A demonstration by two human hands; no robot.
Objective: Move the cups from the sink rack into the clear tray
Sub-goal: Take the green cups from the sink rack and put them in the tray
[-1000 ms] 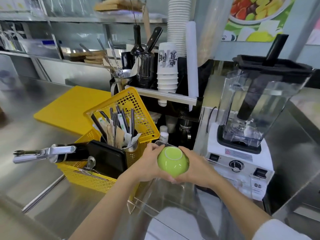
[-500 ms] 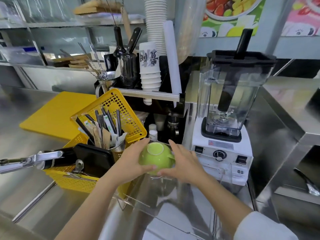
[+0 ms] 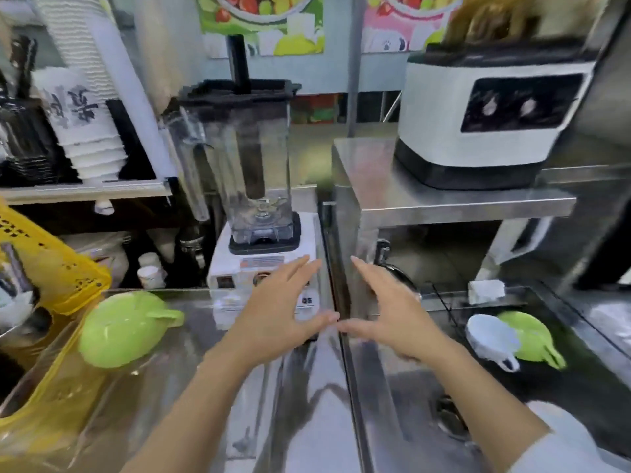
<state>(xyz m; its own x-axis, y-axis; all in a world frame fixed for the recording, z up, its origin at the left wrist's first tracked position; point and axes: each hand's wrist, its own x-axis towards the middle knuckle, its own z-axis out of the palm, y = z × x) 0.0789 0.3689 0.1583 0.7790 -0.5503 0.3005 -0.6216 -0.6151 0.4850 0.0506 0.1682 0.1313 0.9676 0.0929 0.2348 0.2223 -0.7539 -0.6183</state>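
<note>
A green cup (image 3: 117,329) lies upside down in the clear tray (image 3: 164,387) at the lower left, its handle pointing right. In the sink at the right, a white cup (image 3: 491,337) and another green cup (image 3: 531,337) rest on the dark wire rack (image 3: 447,312). My left hand (image 3: 280,308) and my right hand (image 3: 386,312) hover side by side over the counter edge between tray and sink, fingers spread, holding nothing.
A blender (image 3: 252,186) on a white base stands just behind my hands. A yellow basket (image 3: 51,268) with utensils sits left of the tray. Stacked paper cups (image 3: 82,124) fill a shelf at the upper left. A white machine (image 3: 488,117) sits on a steel shelf over the sink.
Both hands let go of the green cup, which now lies in the clear tray. The hands and the view have swung right toward the sink.
</note>
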